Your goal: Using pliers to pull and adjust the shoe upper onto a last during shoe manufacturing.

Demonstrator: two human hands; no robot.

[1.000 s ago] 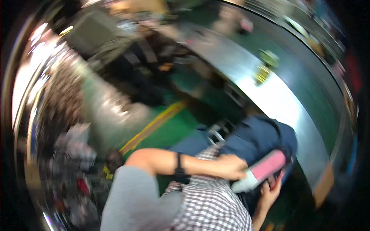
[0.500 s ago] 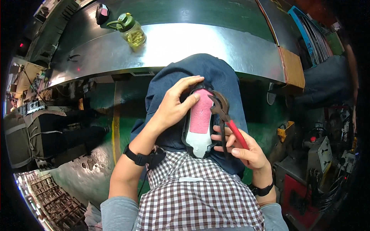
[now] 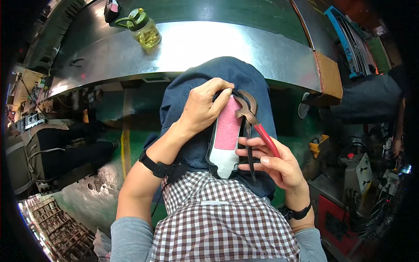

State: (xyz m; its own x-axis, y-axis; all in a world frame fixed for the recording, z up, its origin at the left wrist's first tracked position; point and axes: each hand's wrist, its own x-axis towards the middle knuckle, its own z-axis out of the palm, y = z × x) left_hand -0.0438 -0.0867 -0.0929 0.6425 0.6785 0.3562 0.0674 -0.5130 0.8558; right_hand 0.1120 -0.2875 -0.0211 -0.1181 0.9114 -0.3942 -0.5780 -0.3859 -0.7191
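A black shoe upper (image 3: 211, 156) lies bottom up on my lap, its pink and white insole (image 3: 228, 126) facing me. At the far toe end, my left hand (image 3: 204, 105) pinches the black edge between thumb and fingers. My right hand (image 3: 279, 163) holds pincers (image 3: 247, 114) with one red handle and one dark handle. Those handles are spread apart, with some fingers reaching between them toward the shoe's side. The pincers' jaws sit at the right edge of the toe; whether they grip the material I cannot tell.
A metal-edged bench (image 3: 187, 43) runs beyond my knees. On it stand a green-lidded bottle (image 3: 146, 32) and, farther left, another dark shoe piece (image 3: 112, 9). A brown box-like panel (image 3: 329, 78) is at the bench's right end. Another person's legs (image 3: 65, 150) show at left.
My left hand has moved up toward the toe and now pinches its edge, the thumb off the pink insole. The pincers' head has shifted slightly farther away, along the toe.
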